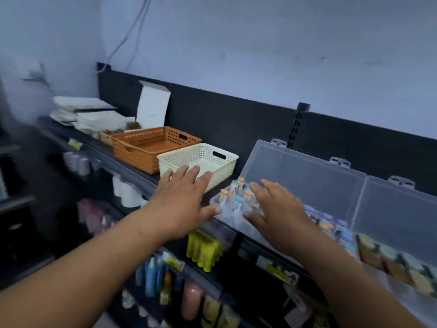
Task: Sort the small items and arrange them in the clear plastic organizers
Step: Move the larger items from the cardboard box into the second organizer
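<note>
A clear plastic organizer stands on the top shelf with its lid raised against the dark back panel. Small pastel items with orange caps stand upright in its left compartments. My right hand hovers over them, fingers spread and straight, holding nothing. My left hand reaches forward with straight fingers over the near edge of a white perforated basket, its thumb close to the organizer's left end. A second clear organizer lies open to the right, with purple, teal and tan items along its front.
An orange perforated basket sits left of the white one. A white open carton and stacked papers stand farther left. Below the shelf edge hang yellow packs, blue bottles and other goods.
</note>
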### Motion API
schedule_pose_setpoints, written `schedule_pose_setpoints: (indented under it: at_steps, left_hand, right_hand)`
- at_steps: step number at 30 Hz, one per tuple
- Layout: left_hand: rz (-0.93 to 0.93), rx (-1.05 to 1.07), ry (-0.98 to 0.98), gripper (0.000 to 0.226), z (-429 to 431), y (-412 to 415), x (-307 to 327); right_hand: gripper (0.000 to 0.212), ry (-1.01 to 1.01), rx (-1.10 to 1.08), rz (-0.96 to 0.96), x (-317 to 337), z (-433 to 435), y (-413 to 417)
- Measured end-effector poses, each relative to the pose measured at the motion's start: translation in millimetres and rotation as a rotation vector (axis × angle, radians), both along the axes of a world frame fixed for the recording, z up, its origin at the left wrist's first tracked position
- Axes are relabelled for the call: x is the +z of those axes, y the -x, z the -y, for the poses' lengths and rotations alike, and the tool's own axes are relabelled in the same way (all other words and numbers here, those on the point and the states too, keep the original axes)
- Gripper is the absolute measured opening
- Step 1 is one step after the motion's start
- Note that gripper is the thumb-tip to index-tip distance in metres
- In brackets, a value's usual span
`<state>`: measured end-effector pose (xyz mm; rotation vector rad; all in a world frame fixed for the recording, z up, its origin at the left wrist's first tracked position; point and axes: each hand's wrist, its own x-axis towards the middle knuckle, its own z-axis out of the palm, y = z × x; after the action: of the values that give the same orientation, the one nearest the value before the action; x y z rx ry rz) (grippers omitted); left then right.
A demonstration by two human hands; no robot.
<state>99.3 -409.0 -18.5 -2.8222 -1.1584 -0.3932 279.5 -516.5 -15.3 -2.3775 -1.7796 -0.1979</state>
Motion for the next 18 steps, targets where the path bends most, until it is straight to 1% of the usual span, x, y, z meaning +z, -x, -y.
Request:
schedule_pose_setpoints:
  at_steps: [4,9,14,18]
  left_hand:
    - [-0.003,0.056,-0.029,0.082,-47,66,3]
    - [0.010,0.112,-0.001,0.082,-102,124,7]
    - [0.004,0.177,0.030,0.083,-156,157,4]
    - [-0.002,0.211,0.029,0.084,-204,165,1]
  right_hand:
    - [0.068,-0.019,0.063,0.010,3,-64,58]
    - [0.069,0.019,0.143,0.000,15,-131,110]
    - [0.069,0.031,0.219,0.002,21,-192,135]
    - [0.070,0.048,0.257,-0.004,22,-246,137]
